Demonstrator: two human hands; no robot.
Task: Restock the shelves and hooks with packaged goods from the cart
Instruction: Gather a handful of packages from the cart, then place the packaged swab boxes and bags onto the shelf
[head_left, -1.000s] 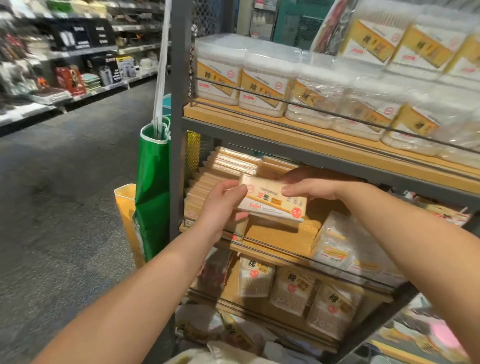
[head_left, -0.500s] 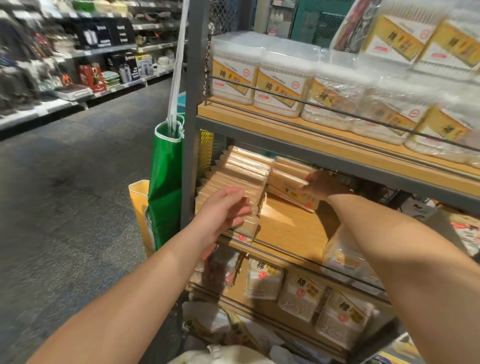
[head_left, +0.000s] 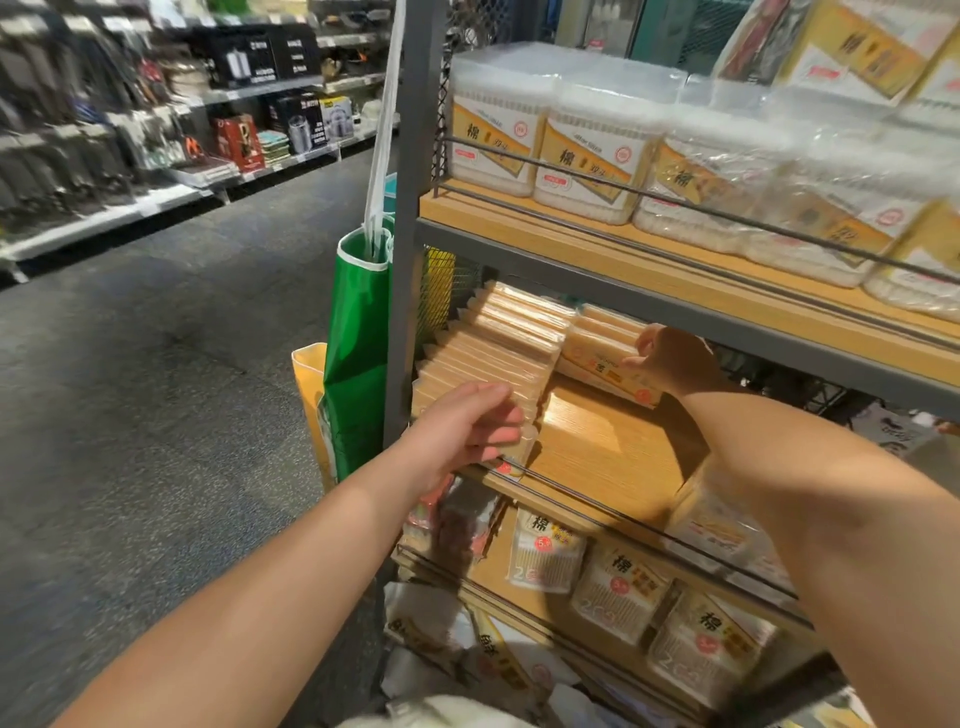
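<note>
Right hand (head_left: 675, 358), centre right of the frame: fingers closed on the front edge of a flat yellow-labelled pack (head_left: 605, 371), which lies at the rear of the middle shelf (head_left: 613, 457) atop a short stack of like packs. Left hand (head_left: 467, 426), at centre: fingers loosely curled, resting against the front end of a row of flat packs (head_left: 498, 343) standing on edge at the shelf's left side; it grasps nothing that can be made out. Bare wooden shelf surface lies between the two hands, behind a thin wire rail (head_left: 597, 512).

Upper shelf (head_left: 649, 265), upper right: clear tubs of cotton swabs (head_left: 597, 150) in a line behind a rail. Lower shelf, lower right: bagged swab packets (head_left: 618, 592) leaning forward. Grey upright post (head_left: 410, 218) at centre; a green bag (head_left: 358, 353) hangs just left of it, a yellow one (head_left: 309, 395) beside it. Far aisle shelving, upper left, is blurred.
</note>
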